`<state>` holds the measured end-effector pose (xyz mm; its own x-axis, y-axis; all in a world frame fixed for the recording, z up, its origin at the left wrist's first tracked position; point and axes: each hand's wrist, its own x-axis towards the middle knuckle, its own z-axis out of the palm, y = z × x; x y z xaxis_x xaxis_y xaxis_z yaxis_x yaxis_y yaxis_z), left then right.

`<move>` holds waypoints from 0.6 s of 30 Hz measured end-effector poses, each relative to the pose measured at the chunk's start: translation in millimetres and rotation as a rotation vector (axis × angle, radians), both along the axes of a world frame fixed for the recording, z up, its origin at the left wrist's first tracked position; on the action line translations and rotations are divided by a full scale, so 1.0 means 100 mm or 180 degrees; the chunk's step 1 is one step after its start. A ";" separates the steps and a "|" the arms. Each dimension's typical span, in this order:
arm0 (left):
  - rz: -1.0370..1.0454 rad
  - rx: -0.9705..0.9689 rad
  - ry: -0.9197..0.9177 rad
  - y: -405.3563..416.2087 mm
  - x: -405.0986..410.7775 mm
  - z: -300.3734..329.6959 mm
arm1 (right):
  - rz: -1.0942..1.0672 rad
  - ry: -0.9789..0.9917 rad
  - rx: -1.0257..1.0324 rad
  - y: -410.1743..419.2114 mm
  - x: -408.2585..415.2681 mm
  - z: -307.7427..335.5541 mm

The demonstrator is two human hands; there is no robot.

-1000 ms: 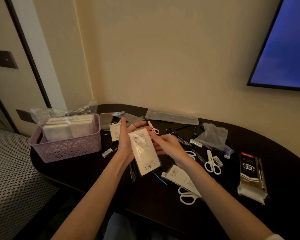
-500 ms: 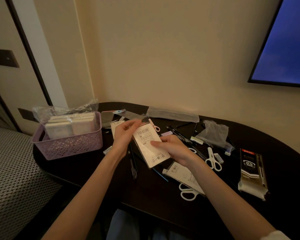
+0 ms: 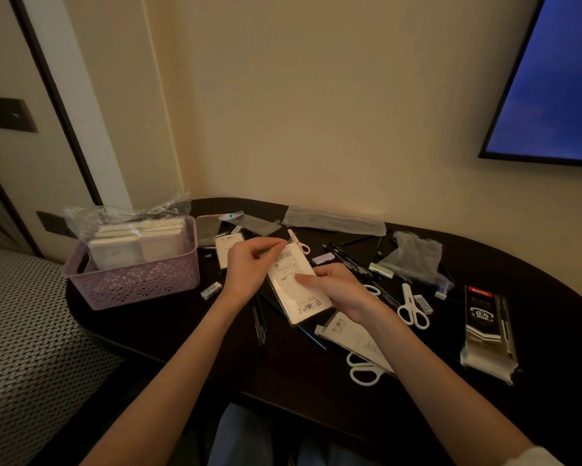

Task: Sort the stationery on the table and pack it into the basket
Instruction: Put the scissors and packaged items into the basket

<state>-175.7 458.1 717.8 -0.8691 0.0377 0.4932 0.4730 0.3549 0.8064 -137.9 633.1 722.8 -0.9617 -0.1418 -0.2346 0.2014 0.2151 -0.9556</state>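
You held the packet above the tabletop, between both hands; your right hand gripped its lower half, thumb curled across the face; your left hand pinched its top edge near the barcode. The basket stood to your left, partly filled. The best course was to keep the packet flat, let the right grip carry it, and slot it upright beside the packs already there.

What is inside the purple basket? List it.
The purple basket holds pale flat packs standing on edge, with crinkled clear plastic wrap over them. The basket wall and the packs hide whatever lies lower down.
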 end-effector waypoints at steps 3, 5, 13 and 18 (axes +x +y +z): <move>-0.0067 -0.0310 0.0267 -0.02 0.00 -0.02 | -0.0045 0.0025 -0.0153 0.02 -0.01 -0.01; -0.0181 -0.0407 0.0218 -0.03 0.00 -0.03 | -0.0043 0.0013 -0.0286 0.04 -0.01 0.00; -0.0266 -0.0398 0.0087 0.01 0.08 -0.03 | 0.0055 -0.0383 -0.0952 0.04 -0.05 -0.02; -0.0346 -0.0568 0.0194 0.04 0.07 -0.08 | -0.0142 -0.0451 -0.1115 -0.04 -0.09 0.06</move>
<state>-168.8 462.3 709.4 -0.8240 0.2210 0.5218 0.5622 0.4337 0.7041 -146.9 629.1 728.3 -0.9302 -0.1958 -0.3104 0.3386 -0.1317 -0.9317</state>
